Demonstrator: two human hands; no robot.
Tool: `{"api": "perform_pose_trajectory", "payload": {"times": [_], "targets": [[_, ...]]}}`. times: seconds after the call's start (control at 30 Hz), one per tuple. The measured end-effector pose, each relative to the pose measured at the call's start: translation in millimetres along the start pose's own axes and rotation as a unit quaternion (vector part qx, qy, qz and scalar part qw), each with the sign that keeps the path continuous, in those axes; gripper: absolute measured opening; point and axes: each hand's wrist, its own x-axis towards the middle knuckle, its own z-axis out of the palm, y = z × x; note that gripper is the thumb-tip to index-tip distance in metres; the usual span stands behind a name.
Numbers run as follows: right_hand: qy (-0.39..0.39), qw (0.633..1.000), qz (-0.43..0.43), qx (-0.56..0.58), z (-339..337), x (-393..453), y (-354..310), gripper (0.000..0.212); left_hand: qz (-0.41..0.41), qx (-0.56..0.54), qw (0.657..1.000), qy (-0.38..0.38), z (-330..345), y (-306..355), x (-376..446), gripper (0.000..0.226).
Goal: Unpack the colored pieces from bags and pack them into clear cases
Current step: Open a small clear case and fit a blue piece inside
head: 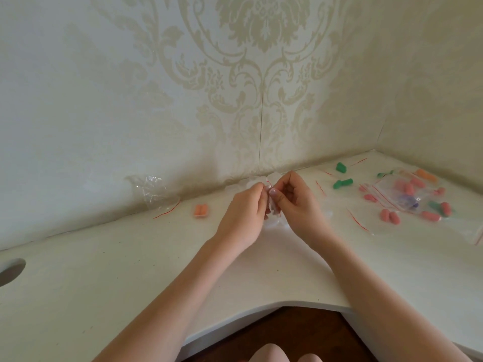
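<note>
Soft, even daylight, faint shadows; edges bow, detail perhaps slightly blurred.

two hands (243,210), three green pieces (343,183)

Two bare arms come up from the bottom edge; no sleeves show on them, and no watch, ring or band shows on either wrist. The left hand (244,214) and the right hand (298,202) are bare too; one thumbnail (272,191) looks shiny and pale pink. At the very bottom, two rounded knees (269,354) peek in.
</note>
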Motion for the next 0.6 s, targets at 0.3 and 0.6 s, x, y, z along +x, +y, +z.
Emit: {"api": "perform_pose_trajectory", "payload": {"times": [0.3,0.6], "targets": [[0.026,0.999,-0.036,-0.032,15.0,-5.3,-0.3,0.024,0.020,0.000,1.000,-0.001,-4.4,10.4,-0.2,0.033],[0.050,0.993,-0.050,-0.099,15.5,-7.1,-1.8,0.014,0.077,0.082,0.993,-0.031,-12.2,4.8,4.6,0.023]]}}
